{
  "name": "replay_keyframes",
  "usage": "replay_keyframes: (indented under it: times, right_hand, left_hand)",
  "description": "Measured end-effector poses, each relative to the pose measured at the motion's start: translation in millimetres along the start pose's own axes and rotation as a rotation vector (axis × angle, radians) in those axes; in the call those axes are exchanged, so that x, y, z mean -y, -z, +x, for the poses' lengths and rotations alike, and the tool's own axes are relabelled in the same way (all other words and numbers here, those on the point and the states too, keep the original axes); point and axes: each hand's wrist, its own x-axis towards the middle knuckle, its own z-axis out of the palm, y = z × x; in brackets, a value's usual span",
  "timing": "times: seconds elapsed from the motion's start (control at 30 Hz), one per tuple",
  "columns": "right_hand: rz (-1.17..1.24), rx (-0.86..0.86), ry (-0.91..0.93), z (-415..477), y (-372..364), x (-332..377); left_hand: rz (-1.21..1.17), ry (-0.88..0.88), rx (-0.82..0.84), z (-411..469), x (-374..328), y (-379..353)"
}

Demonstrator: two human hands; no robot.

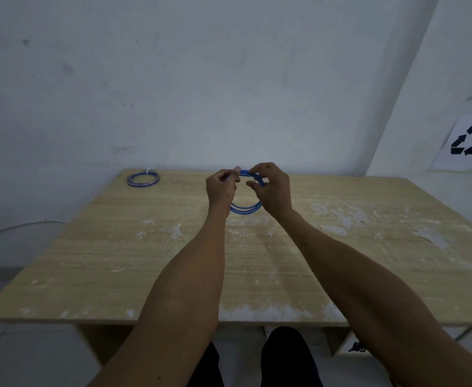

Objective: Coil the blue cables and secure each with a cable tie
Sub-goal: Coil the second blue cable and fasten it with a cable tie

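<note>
I hold a coiled blue cable upright above the far middle of the wooden table. My left hand pinches the top left of the coil between thumb and fingers. My right hand grips its top right, fingers curled around the loops. The coil's lower arc hangs between my wrists. A second blue cable coil, bound with a white cable tie, lies flat at the far left corner of the table.
The table stands against a white wall. A paper sheet with a black recycling symbol hangs on the right wall. A thin cable runs along the floor on the left. My legs show under the near edge.
</note>
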Motion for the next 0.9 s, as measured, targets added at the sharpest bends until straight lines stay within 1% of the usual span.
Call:
replay_keyframes:
  times: [0.07,0.13,0.2,0.3,0.4,0.53,0.67,0.73,0.8,0.9]
  right_hand:
    - [-0.181,-0.036,0.155,-1,3,1]
    - [-0.321,-0.049,0.253,0,4,3]
    - [-0.418,-0.042,0.295,1,5,3]
    - [-0.533,-0.037,0.299,1,3,6]
    - [-0.585,-0.089,0.305,6,6,14]
    - [-0.630,-0.065,0.387,8,6,14]
    - [-0.599,-0.049,0.501,10,8,9]
    - [-0.533,-0.017,0.480,10,7,3]
    - [-0.402,-0.016,0.347,8,4,-4]
    - [-0.150,0.031,0.114,3,1,-3]
  left_hand:
    - [-0.015,0.010,0.002,-1,0,-1]
    - [-0.029,0.015,0.009,-3,-1,-3]
    - [-0.018,0.015,0.015,-3,-3,-4]
    - [-0.020,0.025,0.049,-3,-7,-6]
    - [-0.015,0.035,0.066,-3,-8,-6]
    - [-0.025,0.043,0.066,-5,-6,-5]
    - [-0.014,0.014,0.044,-4,-3,-1]
    - [-0.013,0.008,0.024,-3,-1,1]
    - [-0.013,0.000,0.013,-2,-3,0]
    - [-0.028,-0.006,0.003,-1,-9,0]
